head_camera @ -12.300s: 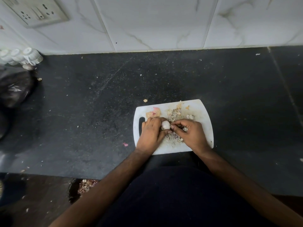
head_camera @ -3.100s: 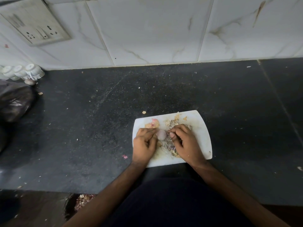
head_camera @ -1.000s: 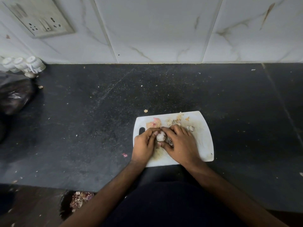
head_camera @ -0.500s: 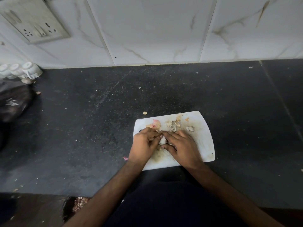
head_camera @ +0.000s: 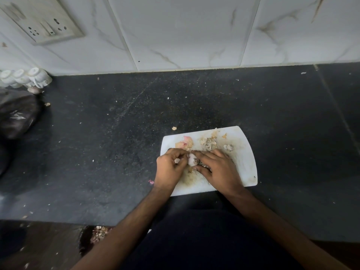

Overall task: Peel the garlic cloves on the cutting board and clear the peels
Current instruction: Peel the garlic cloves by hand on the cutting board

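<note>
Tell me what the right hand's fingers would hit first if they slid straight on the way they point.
The right hand points left, so its fingertips likely meet the garlic clove they already touch, then the left hand.

A pale garlic clove (head_camera: 191,159) was held just above the left middle of the white cutting board (head_camera: 244,162), its brown root end turned toward the viewer. Papery tan and pinkish peels (head_camera: 208,143) lay heaped along the board's far edge, with a small pale piece (head_camera: 228,147) just beside them.
</note>
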